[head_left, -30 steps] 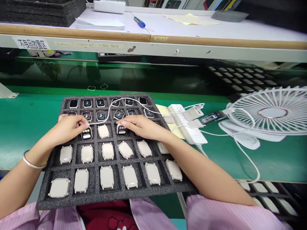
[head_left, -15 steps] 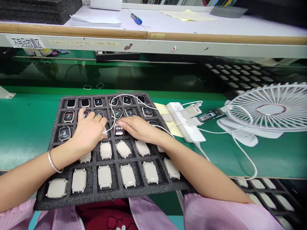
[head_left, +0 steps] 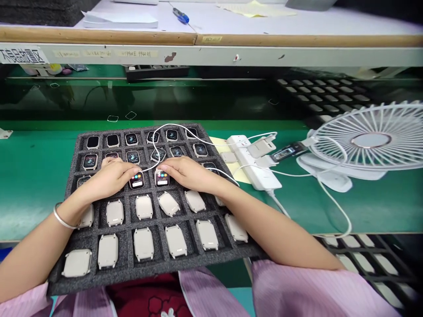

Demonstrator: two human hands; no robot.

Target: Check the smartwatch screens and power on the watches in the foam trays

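Observation:
A dark foam tray [head_left: 66, 277] lies across my lap and the bench edge. Its far rows hold smartwatches screen up; the near rows hold beige ones face down [head_left: 143, 243]. My left hand [head_left: 110, 178] is curled, its fingertips pinched at the end of a white cable [head_left: 155, 143] beside a lit watch [head_left: 136, 180]. My right hand [head_left: 190, 174] rests on the neighbouring lit watch [head_left: 161, 177], fingers over its top edge and thumb at its side. A silver bangle [head_left: 61, 218] sits on my left wrist.
A white power strip [head_left: 254, 169] with plugged adapters lies right of the tray on the green bench [head_left: 29, 176]. Further right stands a white fan [head_left: 366, 141]. A second tray [head_left: 360, 259] sits low at the right. A shelf above carries papers and a blue screwdriver [head_left: 180, 16].
My left hand moved right from one lit watch to the adjacent cell, covered it, then drew back. That cell's watch, face down before, now shows a lit screen. My right hand stayed put.

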